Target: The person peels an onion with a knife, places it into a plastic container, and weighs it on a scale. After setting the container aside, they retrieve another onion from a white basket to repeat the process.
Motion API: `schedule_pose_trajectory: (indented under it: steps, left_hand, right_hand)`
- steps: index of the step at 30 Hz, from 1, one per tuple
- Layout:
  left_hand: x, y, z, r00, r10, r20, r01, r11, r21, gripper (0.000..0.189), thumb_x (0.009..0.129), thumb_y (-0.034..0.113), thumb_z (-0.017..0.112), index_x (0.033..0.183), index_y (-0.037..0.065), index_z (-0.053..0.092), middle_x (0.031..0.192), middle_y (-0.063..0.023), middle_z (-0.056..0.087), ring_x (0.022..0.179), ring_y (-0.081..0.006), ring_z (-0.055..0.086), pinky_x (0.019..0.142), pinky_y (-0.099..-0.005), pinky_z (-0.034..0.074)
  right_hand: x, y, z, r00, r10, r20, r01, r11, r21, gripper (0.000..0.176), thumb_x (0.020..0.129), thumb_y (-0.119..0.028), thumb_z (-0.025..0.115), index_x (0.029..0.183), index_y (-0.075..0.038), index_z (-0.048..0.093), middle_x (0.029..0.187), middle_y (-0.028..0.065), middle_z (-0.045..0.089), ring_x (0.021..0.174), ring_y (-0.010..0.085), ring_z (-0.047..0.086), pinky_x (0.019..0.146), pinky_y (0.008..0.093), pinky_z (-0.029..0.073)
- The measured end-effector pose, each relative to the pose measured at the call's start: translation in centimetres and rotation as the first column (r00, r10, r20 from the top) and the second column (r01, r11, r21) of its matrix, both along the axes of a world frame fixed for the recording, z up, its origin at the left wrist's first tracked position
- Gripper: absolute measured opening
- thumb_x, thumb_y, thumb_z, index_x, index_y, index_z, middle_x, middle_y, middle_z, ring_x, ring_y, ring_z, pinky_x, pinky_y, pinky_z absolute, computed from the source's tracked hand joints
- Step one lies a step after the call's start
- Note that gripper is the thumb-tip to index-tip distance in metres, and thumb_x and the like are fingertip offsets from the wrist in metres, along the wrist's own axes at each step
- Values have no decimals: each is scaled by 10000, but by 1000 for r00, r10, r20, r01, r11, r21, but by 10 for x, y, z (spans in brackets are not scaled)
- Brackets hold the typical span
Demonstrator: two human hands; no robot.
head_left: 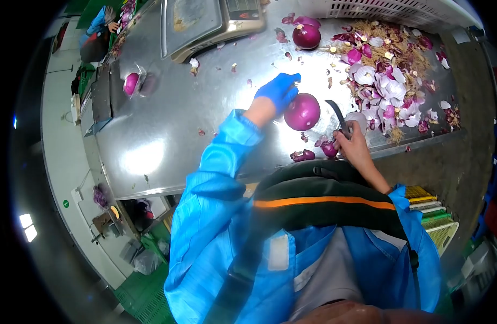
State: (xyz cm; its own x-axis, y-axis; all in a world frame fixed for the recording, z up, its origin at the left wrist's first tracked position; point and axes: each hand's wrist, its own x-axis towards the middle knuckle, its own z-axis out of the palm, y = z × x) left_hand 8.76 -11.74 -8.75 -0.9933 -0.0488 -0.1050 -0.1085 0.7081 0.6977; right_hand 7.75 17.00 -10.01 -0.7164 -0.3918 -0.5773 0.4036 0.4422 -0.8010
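Observation:
My left hand (pixel 279 93), in a blue glove, is at the upper left side of a large peeled red onion (pixel 302 112) on the metal table (pixel 178 124); its fingers are curled, and what they hold, if anything, is too small to name. My bare right hand (pixel 354 142) is wrapped round the handle of a knife with a dark curved blade (pixel 336 113), which points up and left toward the onion. Just left of the right hand lies a small red onion piece (pixel 329 148), beside purple skins (pixel 303 156).
Onion skins and roots (pixel 389 86) are heaped at the right. Another red onion (pixel 306 36) sits near a white crate (pixel 399 12). A scale (pixel 243 24) stands at the back; a wrapped onion (pixel 131 83) lies far left. A co-worker's hand (pixel 113 26) shows at top left.

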Motion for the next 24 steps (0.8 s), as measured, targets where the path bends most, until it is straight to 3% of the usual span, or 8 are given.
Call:
schedule_pose_trajectory:
  steps: [4,9,12,13,16,20,22,24]
  left_hand:
    - [-11,-14,-37,999,-30,17,29,998,49,289,934,295,617,1181,147,637,1040,-100,681,840,-239,672,764,-354,534]
    - [6,-24,-47,987,72,142,-129,882,453,270,934,264,624,1089,45,657,884,-77,701,595,-109,584,552,-257,486]
    - [37,-31,-37,973,197,120,-224,683,696,237,942,210,608,1072,18,656,953,-68,686,673,-106,561,617,-252,465]
    - [49,-33,-27,943,264,204,-321,553,769,235,951,192,591,1105,26,655,1020,-67,676,826,-135,596,751,-276,482]
    - [78,-57,-20,867,471,160,-402,473,784,228,953,146,587,1139,31,651,1081,-57,661,973,-156,625,880,-282,501]
    - [116,-130,-45,707,676,-208,-490,680,545,275,920,168,618,1151,20,627,1043,-81,659,846,-195,628,728,-293,514]
    - [127,-165,-24,505,860,-78,-639,433,635,230,932,160,595,1129,51,645,1008,-54,663,687,-131,578,592,-251,465]
    - [137,-202,-12,312,948,59,-655,170,737,211,934,156,588,1115,70,654,986,-39,664,607,-102,550,524,-231,438]
  right_hand:
    - [1,-16,-5,1000,17,24,-17,1000,-3,369,882,-203,649,1133,-7,464,864,181,628,697,242,627,654,369,498]
    - [-15,-24,24,919,110,-379,-66,990,127,290,879,-221,624,1064,-1,586,886,197,632,812,308,629,737,397,484]
    - [-34,-36,59,950,167,-264,-140,983,119,344,879,-228,632,1148,-17,599,873,167,655,774,276,638,722,387,485]
    - [-37,-43,66,946,160,-281,-145,987,73,355,891,-222,634,1185,-26,605,812,109,662,694,197,624,661,341,485]
    - [-40,-72,75,960,124,-252,-168,972,-164,337,906,-215,632,1187,-31,610,779,55,640,635,131,584,605,289,464]
    - [-34,-100,54,934,255,-249,-293,948,-129,272,917,-167,613,1139,-10,620,763,38,623,672,92,565,608,260,445]
    - [-27,-105,37,915,329,-233,-348,936,-46,252,922,-157,598,1114,5,623,796,60,636,713,122,580,648,290,465]
    - [-17,-108,12,883,341,-323,-381,922,-65,173,962,-111,555,1101,-14,589,686,-2,566,550,64,515,471,212,378]
